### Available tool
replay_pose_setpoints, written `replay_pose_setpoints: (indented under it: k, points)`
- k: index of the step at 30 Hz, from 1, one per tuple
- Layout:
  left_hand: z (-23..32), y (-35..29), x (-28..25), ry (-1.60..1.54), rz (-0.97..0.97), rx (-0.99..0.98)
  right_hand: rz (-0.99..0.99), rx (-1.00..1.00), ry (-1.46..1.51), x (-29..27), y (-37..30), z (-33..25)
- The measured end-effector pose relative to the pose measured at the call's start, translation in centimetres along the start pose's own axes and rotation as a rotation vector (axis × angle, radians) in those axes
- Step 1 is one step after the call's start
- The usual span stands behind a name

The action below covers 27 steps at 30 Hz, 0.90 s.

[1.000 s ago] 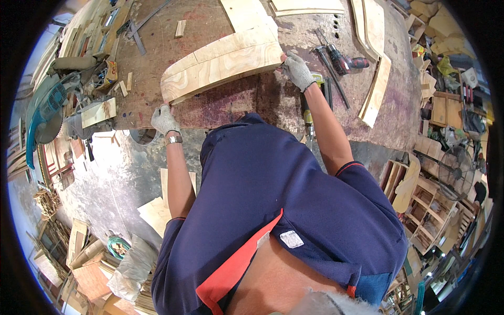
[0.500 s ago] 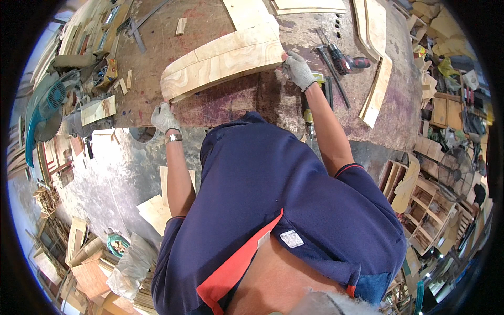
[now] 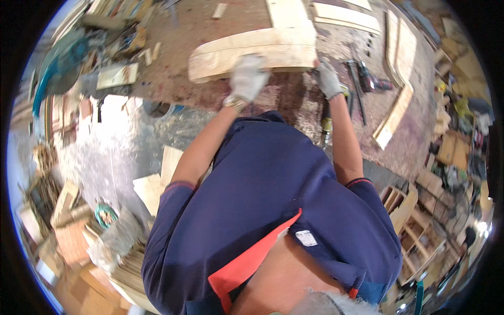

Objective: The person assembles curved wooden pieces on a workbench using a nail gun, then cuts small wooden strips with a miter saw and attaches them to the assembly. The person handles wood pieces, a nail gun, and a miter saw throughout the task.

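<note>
A curved, pale wooden piece [image 3: 289, 50] with a line along its top lies across the work table, its near edge facing me. My right hand [image 3: 329, 80], in a light knitted glove, is closed on the right end of this piece. In front of the middle of its near side is my gloved left hand [image 3: 249, 79], smeared by motion, so its fingers cannot be made out. A flat wooden board [image 3: 287, 13] reaches away from behind the piece. Right of my right hand lie a power drill [image 3: 371, 83] and a dark, long-handled tool [image 3: 357, 94].
Cut wooden strips [image 3: 346, 20] and curved pieces [image 3: 401, 50] lie on the table [image 3: 173, 63] at the far right, another [image 3: 394, 118] near its right edge. A teal circular saw [image 3: 60, 65] stands at left. Plywood offcuts [image 3: 149, 186] lie below the table's edge.
My left hand has left the left end of the wooden piece and moved right to its middle. My right hand stays at the right end. The whole view has shifted.
</note>
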<state>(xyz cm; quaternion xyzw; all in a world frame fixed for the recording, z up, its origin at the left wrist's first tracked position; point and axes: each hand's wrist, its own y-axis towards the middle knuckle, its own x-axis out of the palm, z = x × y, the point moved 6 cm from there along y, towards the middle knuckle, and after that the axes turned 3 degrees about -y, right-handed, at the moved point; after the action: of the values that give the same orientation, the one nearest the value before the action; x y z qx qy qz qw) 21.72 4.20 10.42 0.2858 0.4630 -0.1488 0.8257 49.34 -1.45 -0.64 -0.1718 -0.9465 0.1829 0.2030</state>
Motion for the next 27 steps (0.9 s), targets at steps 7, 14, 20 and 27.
replay_pose_setpoints:
  k: [7,14,20,27]
  points:
    - [6.2,5.4,9.6,0.224,-0.282,0.123,0.043,-0.016,-0.116,-0.3,0.4,-0.5]
    - [5.5,4.6,11.8,0.309,-0.233,0.237,0.106,-0.012,-0.250,-1.3,1.2,0.4]
    - [5.5,4.6,11.9,0.354,-0.286,0.253,0.103,-0.027,-0.133,-0.5,0.4,-0.1]
    - [5.6,4.5,11.6,0.344,-0.291,0.266,0.109,0.004,-0.126,0.1,-0.3,-0.6]
